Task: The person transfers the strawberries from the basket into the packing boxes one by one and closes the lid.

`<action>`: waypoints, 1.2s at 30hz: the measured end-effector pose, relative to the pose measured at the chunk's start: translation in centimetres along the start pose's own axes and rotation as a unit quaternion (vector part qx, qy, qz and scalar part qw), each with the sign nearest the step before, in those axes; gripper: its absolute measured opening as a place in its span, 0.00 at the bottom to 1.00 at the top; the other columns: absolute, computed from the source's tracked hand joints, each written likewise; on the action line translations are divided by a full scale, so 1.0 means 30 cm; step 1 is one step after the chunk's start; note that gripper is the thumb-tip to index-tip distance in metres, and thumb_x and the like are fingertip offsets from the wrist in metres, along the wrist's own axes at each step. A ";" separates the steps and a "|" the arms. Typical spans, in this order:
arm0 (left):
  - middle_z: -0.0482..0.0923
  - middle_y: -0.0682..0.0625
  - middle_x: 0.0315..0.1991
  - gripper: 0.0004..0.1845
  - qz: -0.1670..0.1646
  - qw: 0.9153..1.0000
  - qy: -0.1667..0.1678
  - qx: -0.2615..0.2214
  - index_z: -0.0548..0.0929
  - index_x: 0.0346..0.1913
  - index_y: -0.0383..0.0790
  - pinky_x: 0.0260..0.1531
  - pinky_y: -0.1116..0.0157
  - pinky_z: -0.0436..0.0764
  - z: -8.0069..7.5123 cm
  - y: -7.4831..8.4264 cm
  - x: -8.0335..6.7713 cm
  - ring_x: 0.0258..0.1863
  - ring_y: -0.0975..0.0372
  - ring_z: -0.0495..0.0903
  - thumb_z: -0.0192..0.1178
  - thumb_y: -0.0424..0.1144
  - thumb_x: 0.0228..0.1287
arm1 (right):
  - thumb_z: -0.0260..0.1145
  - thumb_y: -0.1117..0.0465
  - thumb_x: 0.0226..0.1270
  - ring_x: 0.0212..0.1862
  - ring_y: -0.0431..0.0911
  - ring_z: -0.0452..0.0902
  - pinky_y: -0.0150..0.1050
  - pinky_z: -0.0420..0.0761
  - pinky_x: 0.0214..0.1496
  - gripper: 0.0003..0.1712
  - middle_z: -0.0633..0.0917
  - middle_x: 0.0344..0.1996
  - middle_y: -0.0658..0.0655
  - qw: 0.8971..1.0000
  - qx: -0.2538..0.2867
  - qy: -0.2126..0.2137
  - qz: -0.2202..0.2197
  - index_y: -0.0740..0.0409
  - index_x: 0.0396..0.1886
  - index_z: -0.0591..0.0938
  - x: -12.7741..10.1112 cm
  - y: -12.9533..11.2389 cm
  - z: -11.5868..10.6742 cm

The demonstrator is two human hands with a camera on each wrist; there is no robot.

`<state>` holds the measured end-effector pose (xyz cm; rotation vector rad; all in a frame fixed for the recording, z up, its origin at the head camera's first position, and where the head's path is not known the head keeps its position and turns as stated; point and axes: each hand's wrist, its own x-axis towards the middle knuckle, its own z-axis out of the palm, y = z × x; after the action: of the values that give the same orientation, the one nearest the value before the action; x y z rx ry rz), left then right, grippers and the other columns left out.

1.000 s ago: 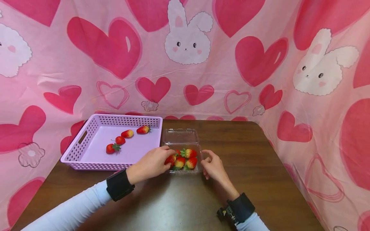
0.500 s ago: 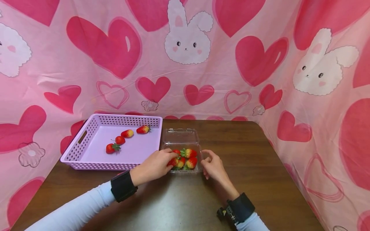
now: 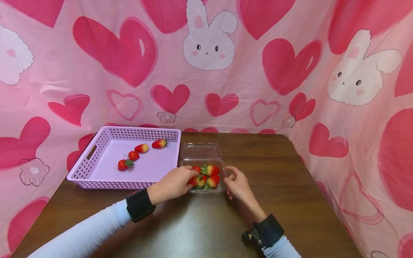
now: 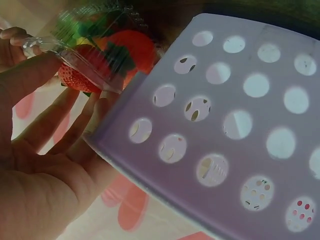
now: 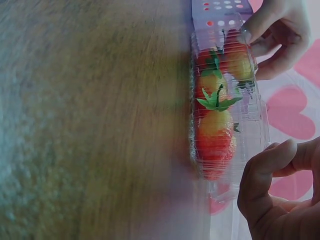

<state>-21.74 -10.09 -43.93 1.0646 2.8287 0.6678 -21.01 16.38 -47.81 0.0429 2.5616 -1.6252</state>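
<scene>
A clear plastic clamshell box (image 3: 206, 192) stands with its lid laid back, several strawberries (image 3: 213, 181) inside. At its left end my left hand (image 3: 174, 182) pinches a strawberry (image 3: 194, 180) between thumb and fingers; this berry (image 5: 239, 62) stands tip-up against the box wall in the right wrist view. My right hand (image 3: 237, 184) holds the box's right edge with bent fingers, its fingertips partly hidden. In the left wrist view, my left hand (image 4: 50, 165) lies close beside the purple basket (image 4: 200, 130), and the other hand (image 4: 12, 47) shows behind the box rim.
Left of the box, the perforated purple basket (image 3: 106, 179) holds several strawberries (image 3: 133, 155). Both sit on a brown wooden table (image 3: 271, 161). A pink cloth (image 3: 206, 82) with hearts and rabbits hangs along the table's back and sides.
My left hand has shifted slightly to the right with its strawberry, mostly in the first half second. My right hand stays at the box edge; the view tilts down slightly.
</scene>
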 end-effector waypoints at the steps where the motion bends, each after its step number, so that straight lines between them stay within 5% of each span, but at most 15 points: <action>1: 0.85 0.44 0.47 0.20 0.000 1.000 -0.002 0.001 0.88 0.56 0.37 0.47 0.55 0.86 0.001 0.000 0.001 0.42 0.56 0.85 0.77 0.33 0.61 | 0.61 0.69 0.70 0.13 0.47 0.71 0.39 0.78 0.15 0.26 0.79 0.20 0.58 1.000 0.001 0.000 0.001 0.61 0.68 0.76 0.001 0.000 0.000; 36: 0.86 0.41 0.48 0.16 0.004 1.000 0.016 -0.020 0.88 0.55 0.34 0.49 0.53 0.86 -0.009 0.003 -0.005 0.44 0.54 0.85 0.74 0.34 0.65 | 0.61 0.70 0.70 0.13 0.47 0.71 0.40 0.77 0.15 0.26 0.78 0.19 0.58 1.000 0.005 0.000 0.000 0.60 0.67 0.77 0.002 0.002 -0.002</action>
<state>-21.64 -10.24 -43.66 1.0693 2.8273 0.7445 -21.07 16.45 -47.85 0.0434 2.5544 -1.6392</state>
